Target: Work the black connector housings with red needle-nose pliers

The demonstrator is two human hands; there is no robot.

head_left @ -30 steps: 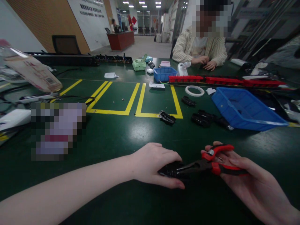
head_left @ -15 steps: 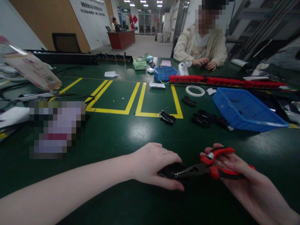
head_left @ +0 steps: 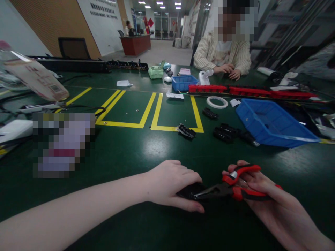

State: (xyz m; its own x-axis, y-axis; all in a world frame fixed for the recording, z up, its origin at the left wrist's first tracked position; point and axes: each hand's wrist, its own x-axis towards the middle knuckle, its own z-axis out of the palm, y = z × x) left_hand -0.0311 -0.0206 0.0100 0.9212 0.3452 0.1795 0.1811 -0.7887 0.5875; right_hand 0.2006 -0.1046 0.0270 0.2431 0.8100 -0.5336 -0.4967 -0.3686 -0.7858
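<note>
Under the fingers and thumb of my left hand (head_left: 175, 184) is a black plastic part (head_left: 188, 191), closed in its grip and partly covered by the hand. My right hand (head_left: 269, 202) holds red-and-black needle-nose pliers (head_left: 243, 184) by the handles, which are spread apart. The jaws point left and their tips touch the black part; whether they pinch anything there is too dark to tell. Farther out lie other black plastic parts: one (head_left: 186, 131) on the yellow tape, one (head_left: 210, 113) beyond it, and a darker group (head_left: 226, 132) to the right.
A tilted blue bin (head_left: 277, 122) stands at right, near a white tape roll (head_left: 217, 102). Red strips (head_left: 248, 91) run across behind. At left are a bottle (head_left: 34, 75) and a blurred flat object (head_left: 68, 143). Another person (head_left: 222, 55) sits across the green table (head_left: 117, 153).
The plier tips have shifted slightly left and downward on the black part, the right hand moving with them. My left hand stays almost in place.
</note>
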